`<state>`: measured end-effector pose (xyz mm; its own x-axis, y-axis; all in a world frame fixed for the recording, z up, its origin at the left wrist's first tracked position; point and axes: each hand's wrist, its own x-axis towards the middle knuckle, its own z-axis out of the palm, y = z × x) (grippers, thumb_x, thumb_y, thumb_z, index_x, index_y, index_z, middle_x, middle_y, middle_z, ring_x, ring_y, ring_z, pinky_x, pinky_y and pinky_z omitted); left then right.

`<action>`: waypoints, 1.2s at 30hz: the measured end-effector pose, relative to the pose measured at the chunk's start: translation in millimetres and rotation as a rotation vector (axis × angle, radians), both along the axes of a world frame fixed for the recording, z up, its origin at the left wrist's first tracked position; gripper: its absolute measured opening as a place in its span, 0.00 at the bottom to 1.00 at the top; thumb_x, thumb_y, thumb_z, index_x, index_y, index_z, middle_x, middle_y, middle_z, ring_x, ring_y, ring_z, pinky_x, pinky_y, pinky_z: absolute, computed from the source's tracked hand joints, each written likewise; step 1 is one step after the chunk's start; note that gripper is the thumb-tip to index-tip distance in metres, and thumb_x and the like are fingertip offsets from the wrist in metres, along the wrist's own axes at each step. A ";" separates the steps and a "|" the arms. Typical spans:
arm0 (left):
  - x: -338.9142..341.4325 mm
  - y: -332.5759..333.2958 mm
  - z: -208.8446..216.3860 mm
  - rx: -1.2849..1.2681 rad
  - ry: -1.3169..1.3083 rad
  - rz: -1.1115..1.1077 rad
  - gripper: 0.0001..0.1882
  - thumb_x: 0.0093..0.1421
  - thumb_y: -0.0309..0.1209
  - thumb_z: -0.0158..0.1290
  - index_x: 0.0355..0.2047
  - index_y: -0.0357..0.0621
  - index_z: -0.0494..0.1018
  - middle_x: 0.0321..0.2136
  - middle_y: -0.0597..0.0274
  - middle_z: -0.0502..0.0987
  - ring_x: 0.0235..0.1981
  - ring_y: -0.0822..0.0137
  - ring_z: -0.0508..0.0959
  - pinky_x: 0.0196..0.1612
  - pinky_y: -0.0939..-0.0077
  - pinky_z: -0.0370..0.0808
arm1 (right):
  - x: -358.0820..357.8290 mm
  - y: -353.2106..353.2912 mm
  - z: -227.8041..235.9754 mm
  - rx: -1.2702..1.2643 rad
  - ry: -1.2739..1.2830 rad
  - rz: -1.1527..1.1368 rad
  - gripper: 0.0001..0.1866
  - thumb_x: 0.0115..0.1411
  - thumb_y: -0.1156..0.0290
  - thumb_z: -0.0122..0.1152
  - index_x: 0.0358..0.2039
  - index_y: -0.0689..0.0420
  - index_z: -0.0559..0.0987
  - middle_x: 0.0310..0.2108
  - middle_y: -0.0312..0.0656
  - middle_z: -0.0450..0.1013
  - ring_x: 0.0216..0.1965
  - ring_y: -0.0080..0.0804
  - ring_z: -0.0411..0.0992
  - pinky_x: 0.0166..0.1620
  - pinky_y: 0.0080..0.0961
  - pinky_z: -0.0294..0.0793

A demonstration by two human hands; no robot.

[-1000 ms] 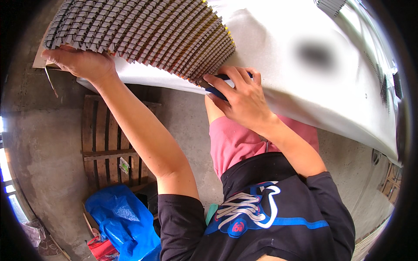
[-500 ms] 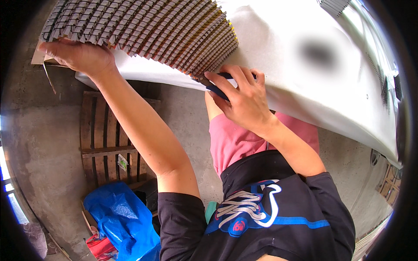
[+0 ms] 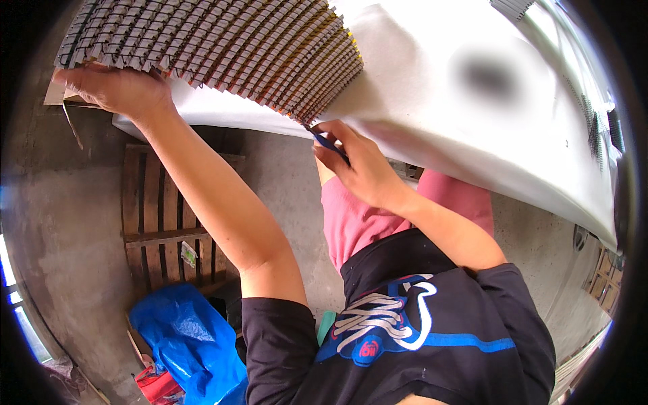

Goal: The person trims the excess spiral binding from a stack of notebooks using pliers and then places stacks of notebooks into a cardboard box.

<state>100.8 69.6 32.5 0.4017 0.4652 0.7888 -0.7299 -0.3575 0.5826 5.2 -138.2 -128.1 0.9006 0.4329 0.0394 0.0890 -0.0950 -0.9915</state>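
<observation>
A large mat (image 3: 216, 47) of pale grey pieces, bound in rows by dark and orange-brown cords, hangs over the near edge of a white-covered table. My left hand (image 3: 125, 91) grips the mat's near-left edge, with the fingers partly hidden beneath it. At the mat's near-right corner, my right hand (image 3: 364, 165) is closed around dark blue-handled cutting pliers (image 3: 332, 147). Their tips touch or nearly touch the corner; exactly what lies between the jaws is too small to make out.
White sheeting (image 3: 418, 88) covers the table to the right of the mat. Below on the concrete floor lie a wooden pallet (image 3: 158, 239) and a blue plastic bag (image 3: 185, 337) beside a red item (image 3: 158, 386). Another grey slatted piece (image 3: 514, 7) rests at the far right.
My right hand has squeezed the plier handles together and moved slightly left and down. The left hand keeps its hold on the mat's edge. The whole view has shifted a little.
</observation>
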 end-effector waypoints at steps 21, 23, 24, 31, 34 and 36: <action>6.3 17.4 0.5 0.108 0.039 -0.009 0.37 0.64 0.59 0.24 0.56 0.40 0.55 0.54 0.52 0.60 0.54 0.56 0.64 0.59 0.59 0.63 | 2.8 -2.6 -11.0 -0.484 -0.768 -0.268 0.16 0.56 0.64 0.58 0.45 0.51 0.73 0.37 0.45 0.68 0.38 0.39 0.70 0.39 0.37 0.65; 8.0 19.9 -1.2 0.052 0.017 -0.030 0.33 0.64 0.59 0.28 0.50 0.40 0.56 0.46 0.58 0.63 0.45 0.65 0.68 0.52 0.66 0.69 | 6.4 -5.3 -5.2 -0.326 -0.394 -0.117 0.14 0.57 0.65 0.56 0.44 0.53 0.72 0.35 0.48 0.69 0.36 0.42 0.72 0.36 0.38 0.68; 5.6 22.6 -3.9 0.030 0.031 -0.014 0.33 0.64 0.59 0.27 0.50 0.40 0.56 0.46 0.58 0.63 0.45 0.65 0.68 0.51 0.67 0.70 | 10.8 -7.4 12.1 -0.224 -0.054 0.027 0.14 0.58 0.65 0.55 0.44 0.54 0.72 0.34 0.50 0.69 0.35 0.44 0.72 0.35 0.38 0.69; 7.1 24.4 -0.6 0.021 0.041 -0.025 0.32 0.64 0.59 0.26 0.49 0.42 0.57 0.47 0.58 0.63 0.45 0.65 0.68 0.46 0.69 0.73 | -1.2 -10.1 -4.2 -0.475 -0.679 -0.250 0.16 0.54 0.65 0.59 0.43 0.53 0.73 0.36 0.45 0.69 0.35 0.39 0.71 0.36 0.37 0.67; 5.7 20.3 -0.6 -0.003 0.085 0.051 0.32 0.64 0.60 0.25 0.48 0.44 0.57 0.45 0.60 0.63 0.42 0.67 0.67 0.41 0.71 0.72 | -0.9 -9.1 -9.6 -0.589 -0.847 -0.323 0.18 0.51 0.64 0.61 0.44 0.51 0.74 0.38 0.40 0.68 0.37 0.37 0.68 0.37 0.35 0.63; 5.8 20.5 -0.5 0.001 0.092 0.064 0.31 0.64 0.60 0.24 0.48 0.45 0.57 0.44 0.61 0.62 0.41 0.67 0.66 0.37 0.72 0.71 | -0.5 -6.8 -10.3 -0.613 -0.854 -0.330 0.19 0.50 0.64 0.61 0.44 0.50 0.74 0.39 0.39 0.68 0.37 0.36 0.67 0.37 0.34 0.61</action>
<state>106.6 90.0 32.0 0.4420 0.4919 0.7501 -0.6487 -0.4023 0.6460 4.7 -145.0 -138.4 0.7542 0.3347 0.5650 0.6024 -0.6952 -0.3922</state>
